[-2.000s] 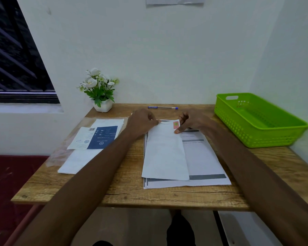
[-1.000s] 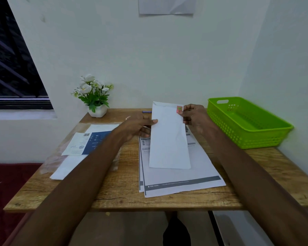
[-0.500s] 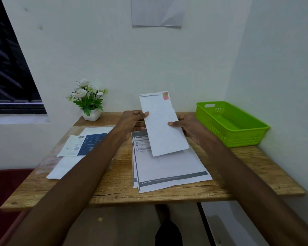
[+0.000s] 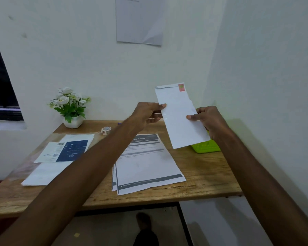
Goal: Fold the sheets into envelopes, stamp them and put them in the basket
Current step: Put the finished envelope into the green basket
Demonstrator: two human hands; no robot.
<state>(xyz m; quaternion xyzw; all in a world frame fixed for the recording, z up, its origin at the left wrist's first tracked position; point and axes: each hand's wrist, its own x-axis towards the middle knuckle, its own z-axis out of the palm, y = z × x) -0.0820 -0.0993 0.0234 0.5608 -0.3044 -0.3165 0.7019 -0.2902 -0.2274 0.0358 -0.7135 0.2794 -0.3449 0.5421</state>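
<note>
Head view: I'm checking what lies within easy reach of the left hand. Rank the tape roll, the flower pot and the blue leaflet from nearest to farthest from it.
From the left hand, which holds the envelope above the table:
1. Tape roll, on the table just left of and below the hand.
2. Flower pot, farther left, at the table's back corner.
3. Blue leaflet, left and toward the front edge; close to the pot's rank.

The top white printed sheet (image 4: 146, 162) of the stack at the frame's centre carries a dark header band reading "…nize Clothes" (its start hidden by an arm); all other print is too blurred to read.
</note>
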